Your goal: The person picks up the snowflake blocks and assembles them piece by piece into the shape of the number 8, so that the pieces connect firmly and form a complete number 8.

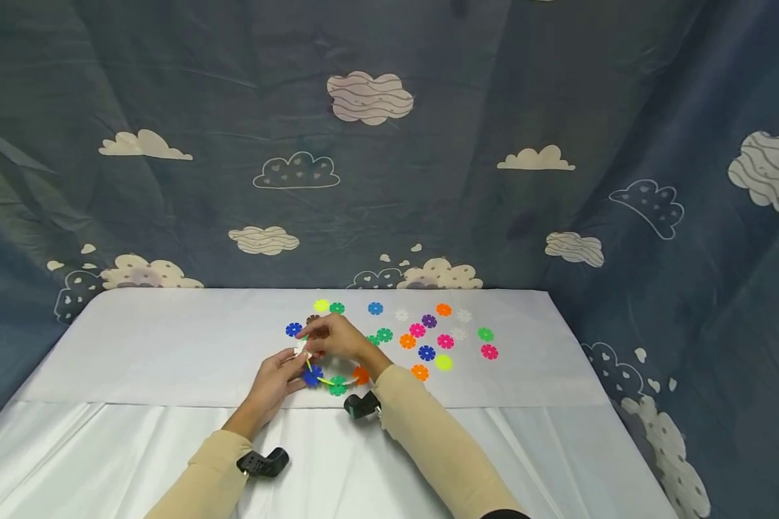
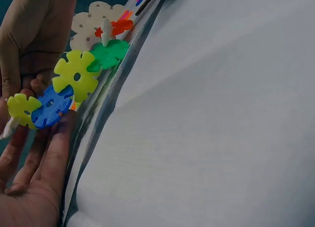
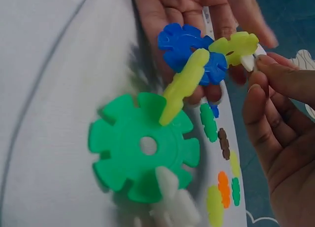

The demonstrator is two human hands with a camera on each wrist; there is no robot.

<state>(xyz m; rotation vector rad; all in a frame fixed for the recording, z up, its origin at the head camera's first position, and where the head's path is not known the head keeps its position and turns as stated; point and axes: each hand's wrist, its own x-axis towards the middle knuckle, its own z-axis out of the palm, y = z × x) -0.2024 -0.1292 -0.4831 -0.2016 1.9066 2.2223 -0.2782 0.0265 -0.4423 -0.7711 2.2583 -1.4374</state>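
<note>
Two hands are busy over a curved chain of snowflake discs [image 1: 334, 380] on the white table [image 1: 169, 339], roughly centre and slightly toward the near side. Going left to right: the left hand [image 1: 274, 378] sits palm up under the chain's left end, fingers loosely straight, cradling the blue disc [image 3: 189, 52] rather than squeezing it. The right hand [image 1: 337, 336] comes over from above, and its fingertips [image 3: 263, 64] pinch a white disc [image 3: 248, 62] right against the small yellow-green disc [image 3: 236, 46] at that end. From there the chain runs on through a bigger yellow-green disc [image 2: 76, 77], a green disc [image 3: 142, 145] and an orange disc [image 1: 361, 375].

Looks to me like the slotting-on step: the white piece is at the notch but I can't tell if it's seated. Next move probably needs the slots lined up edge to edge and a steady push while the palm braces underneath.

Room-wise, the loose discs [image 1: 428, 335] are scattered just right and behind the hands, so sweeping that way could knock them. Left half of the table has plenty of space, and the table's back edge and cloud curtain [image 1: 370, 97] are well apart from the work.
</note>
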